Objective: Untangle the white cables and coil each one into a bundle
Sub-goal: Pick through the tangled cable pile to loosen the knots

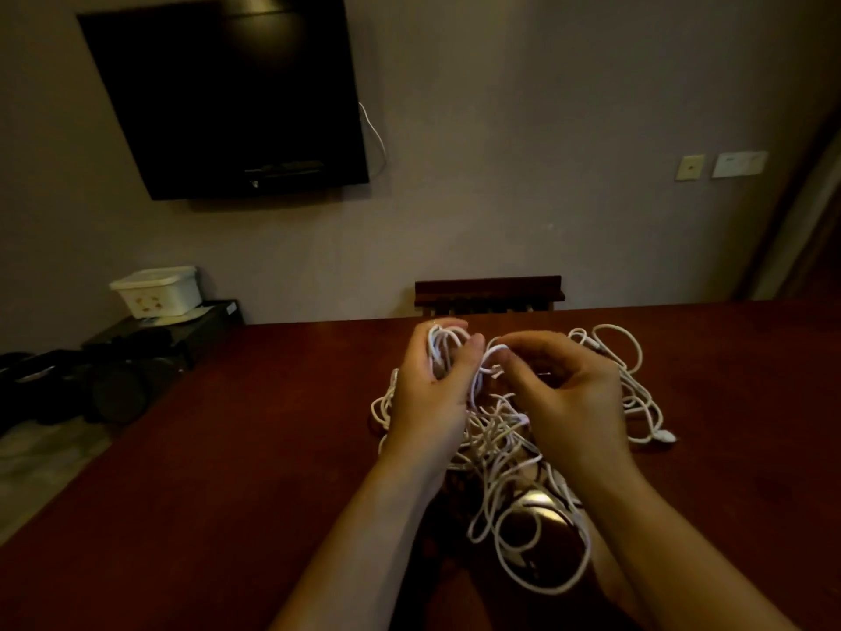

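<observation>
On the dark red table point(236, 448), mid-way across and near its far edge, lies the knot of white cables point(496, 439): a loose heap of crossing loops, part lifted between our hands, part trailing toward us and off to the right, where a plug end point(665, 435) rests on the wood. We see no finished bundle anywhere, so we judge the task to be in its early stage: gathering one strand while the rest is tangled.

Our left hand point(430, 393) grips several turns of cable, fingers curled round them, thumb across the front. Our right hand point(571, 398) pinches a single loop near the left thumb, fingertips drawn together on it.

Judgement on next move: the pinched loop likely needs drawing clear of the heap without tightening the crossings below; slack should be fed slowly, the left hand holding its turns firm. Which cable the loop belongs to we cannot tell.

Beyond the table: a chair back point(489, 291), a wall-mounted screen point(223, 97), a white box point(157, 291) on a low stand
</observation>
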The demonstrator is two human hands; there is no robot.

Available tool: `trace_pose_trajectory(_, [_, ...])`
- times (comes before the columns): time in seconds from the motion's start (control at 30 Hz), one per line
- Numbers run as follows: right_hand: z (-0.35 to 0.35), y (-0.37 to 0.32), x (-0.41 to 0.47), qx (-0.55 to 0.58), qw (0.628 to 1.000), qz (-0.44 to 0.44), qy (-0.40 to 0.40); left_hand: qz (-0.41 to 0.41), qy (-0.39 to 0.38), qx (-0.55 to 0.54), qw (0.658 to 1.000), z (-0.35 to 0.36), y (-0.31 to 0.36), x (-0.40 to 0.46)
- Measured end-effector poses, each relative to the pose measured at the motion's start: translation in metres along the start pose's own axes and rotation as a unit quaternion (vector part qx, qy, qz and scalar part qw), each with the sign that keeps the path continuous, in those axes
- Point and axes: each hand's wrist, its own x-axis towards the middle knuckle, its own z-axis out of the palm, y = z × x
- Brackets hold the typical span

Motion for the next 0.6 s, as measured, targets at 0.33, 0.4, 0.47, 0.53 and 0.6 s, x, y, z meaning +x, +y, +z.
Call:
trace_pose_trajectory(0.33, [0.001, -0.005, -0.002, -0.024, 1.0, -0.003, 0.012, -0.026, 0.047, -0.029, 0.998, 0.003, -0.004, 0.002])
trace_pose_trajectory(0.4, [0.003, -0.004, -0.005, -0.063, 0.998, -0.006, 0.001, -0.016, 0.068, -0.035, 0.997, 0.003, -0.004, 0.003])
trace_pose_trajectory(0.47, [0.007, -0.003, -0.008, -0.09, 0.996, 0.0, -0.017, -0.019, 0.077, -0.062, 0.995, 0.005, -0.003, 0.002])
trace_pose_trajectory(0.53, [0.011, -0.001, -0.009, -0.089, 0.996, 0.022, -0.025, -0.026, 0.077, -0.094, 0.992, 0.008, -0.001, 0.0])
trace_pose_trajectory(0.6, [0.015, -0.001, -0.009, -0.041, 0.997, 0.061, -0.032, -0.039, 0.065, -0.119, 0.99, 0.01, -0.001, -0.003])
